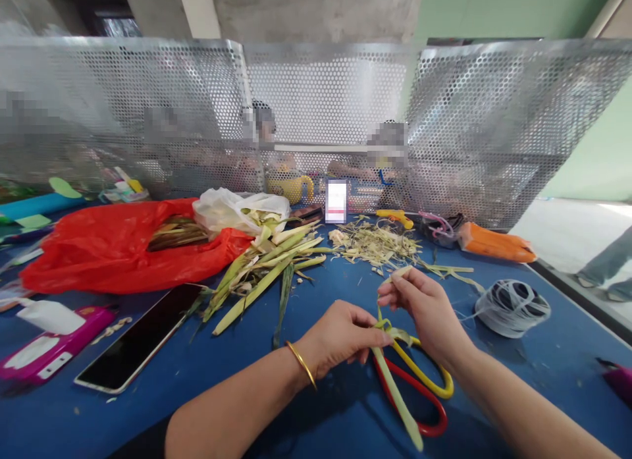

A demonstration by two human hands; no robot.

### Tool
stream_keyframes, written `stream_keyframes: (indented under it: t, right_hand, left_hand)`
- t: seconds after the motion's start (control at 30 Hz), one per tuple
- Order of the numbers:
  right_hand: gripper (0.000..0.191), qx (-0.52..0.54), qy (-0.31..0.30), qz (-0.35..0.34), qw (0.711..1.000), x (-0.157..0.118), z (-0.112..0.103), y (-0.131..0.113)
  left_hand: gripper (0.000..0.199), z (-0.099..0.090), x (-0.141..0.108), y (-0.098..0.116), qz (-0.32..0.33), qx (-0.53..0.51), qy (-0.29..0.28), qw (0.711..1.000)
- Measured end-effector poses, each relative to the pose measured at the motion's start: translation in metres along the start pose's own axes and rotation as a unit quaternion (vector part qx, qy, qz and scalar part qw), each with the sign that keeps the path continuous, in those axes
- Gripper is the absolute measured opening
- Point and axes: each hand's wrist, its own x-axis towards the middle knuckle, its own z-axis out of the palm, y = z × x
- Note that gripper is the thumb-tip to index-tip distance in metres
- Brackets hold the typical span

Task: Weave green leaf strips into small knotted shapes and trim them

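Observation:
My left hand [353, 332] is closed, thumb and fingers pinching a pale green leaf strip [402, 400] that looks like corn husk. The strip's long end hangs toward me, and a small loop or knot shows by the thumb. My right hand [419, 301] pinches the strip's upper end between thumb and fingertips, a little above and right of the left hand. Below both hands lie scissors [434, 416] with one red and one yellow handle; their blades are hidden. A roll of whitish string [513, 307] stands right of my right hand.
Husk leaves [276, 268] lie beside a red plastic bag [113, 248]. Shredded scraps [378, 242], an orange packet [496, 243] and a yellow-handled tool [395, 217] sit farther back. A phone [143, 337] and magenta device [59, 347] are at left. A perforated metal screen [326, 97] bounds the table; people sit behind.

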Motion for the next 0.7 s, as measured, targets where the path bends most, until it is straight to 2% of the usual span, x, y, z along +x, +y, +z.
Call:
stream_keyframes:
  t: [0.13, 0.23, 0.27, 0.33, 0.4, 0.47, 0.7]
  right_hand:
    - [0.031, 0.007, -0.009, 0.006, 1.000, 0.005, -0.005, 0.002]
    - [0.033, -0.116, -0.075, -0.029, 0.990, 0.009, -0.013, -0.004]
    - [0.031, -0.182, -0.117, -0.059, 0.975, 0.009, -0.015, -0.007]
    - [0.024, -0.304, -0.197, -0.118, 0.925, 0.008, -0.018, -0.013]
    - [0.023, -0.380, -0.230, -0.158, 0.882, 0.006, -0.020, -0.016]
    - [0.025, -0.407, -0.220, -0.180, 0.868, 0.005, -0.020, -0.016]
    - [0.025, -0.431, -0.110, -0.194, 0.874, 0.005, -0.019, -0.010]
  left_hand:
    - [0.033, -0.002, 0.002, 0.001, 0.005, -0.006, 0.032, 0.999]
    - [0.029, -0.007, 0.004, 0.005, 0.001, -0.031, 0.095, 0.995]
    - [0.028, -0.009, 0.005, 0.007, -0.001, -0.038, 0.111, 0.993]
    - [0.028, -0.012, 0.005, 0.009, -0.005, -0.044, 0.124, 0.991]
    - [0.028, -0.013, 0.006, 0.009, -0.013, -0.048, 0.117, 0.992]
    - [0.030, -0.013, 0.006, 0.008, -0.024, -0.052, 0.100, 0.993]
    - [0.020, -0.015, 0.007, 0.006, -0.022, -0.061, 0.071, 0.995]
